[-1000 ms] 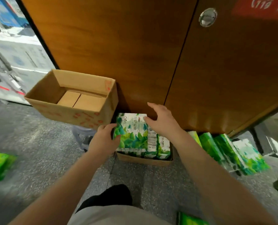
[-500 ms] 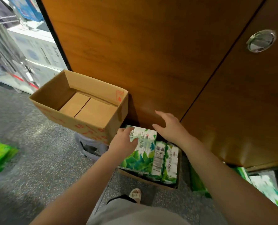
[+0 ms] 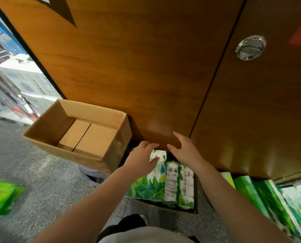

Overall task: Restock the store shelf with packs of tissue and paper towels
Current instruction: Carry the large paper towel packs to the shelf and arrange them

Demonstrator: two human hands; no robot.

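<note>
Both hands (image 3: pixel 142 162) (image 3: pixel 184 151) have risen, fingers spread and holding nothing, above upright tissue packs (image 3: pixel 170 183).

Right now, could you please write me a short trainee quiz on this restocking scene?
1. True or false: the open cardboard box by the wooden panel holds green packs.
2. Which hand lies on the tissue pack in the low box: A) left hand B) right hand C) neither?
3. Fill in: a loose green pack lies on the ____ at far left.

Key: 1 false, no packs show inside; 2 A; 3 floor.
</note>
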